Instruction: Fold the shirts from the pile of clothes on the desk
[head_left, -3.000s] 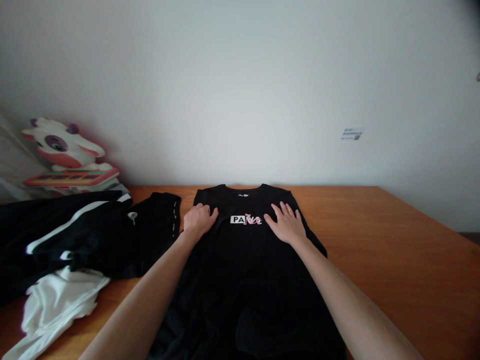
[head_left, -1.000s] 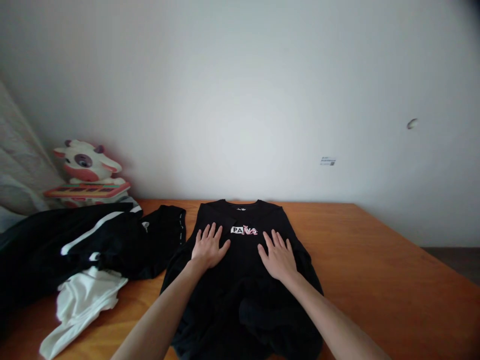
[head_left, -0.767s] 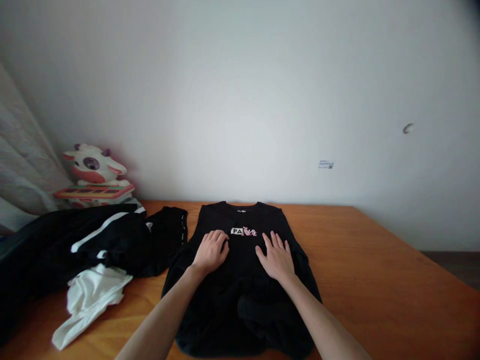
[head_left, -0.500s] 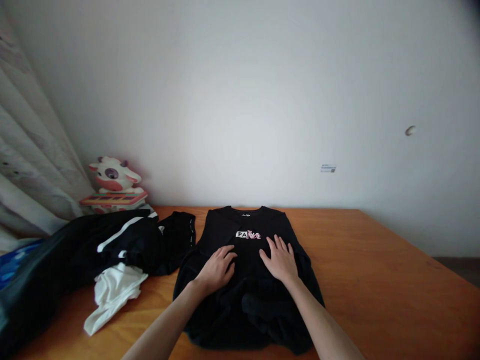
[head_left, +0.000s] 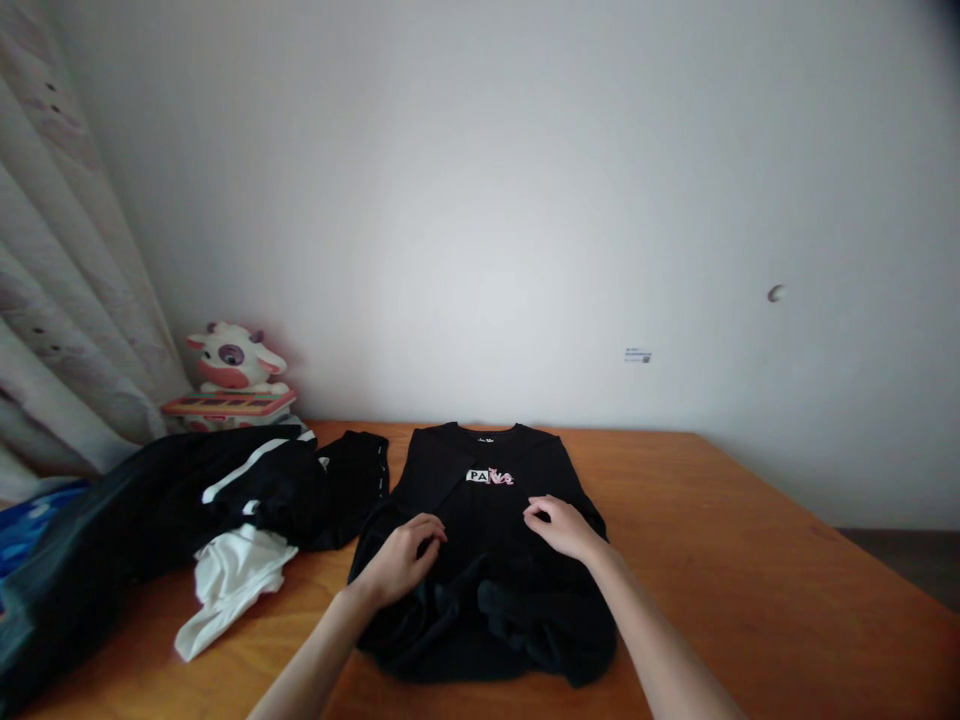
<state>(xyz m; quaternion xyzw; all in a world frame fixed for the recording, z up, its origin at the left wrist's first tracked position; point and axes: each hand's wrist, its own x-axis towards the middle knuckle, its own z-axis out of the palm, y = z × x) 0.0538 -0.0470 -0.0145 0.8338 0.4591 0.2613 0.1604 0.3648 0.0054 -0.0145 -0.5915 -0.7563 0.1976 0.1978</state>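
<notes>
A black T-shirt (head_left: 487,520) with a white and pink chest print (head_left: 489,477) lies on the wooden table, its neckline toward the wall. The upper part is fairly flat, while the part nearer me is bunched up. My left hand (head_left: 405,560) is at the shirt's left side, fingers curled and thumb close to them, pinching at the dark cloth. On the right part of the chest, my right hand (head_left: 564,527) has thumb and fingertips brought together at the fabric. Any cloth caught between the fingertips is hard to make out.
Left of the shirt lie more dark clothes (head_left: 172,490) with white stripes, and a crumpled white garment (head_left: 238,575). A toy cow with a keyboard (head_left: 229,385) stands at the back left beside a curtain (head_left: 75,250). The table (head_left: 720,580) meets the wall behind.
Both hands have drawn back a little toward me. Their fingers, flatter and spread on the shirt before, are now curled in. The view has shifted slightly.
</notes>
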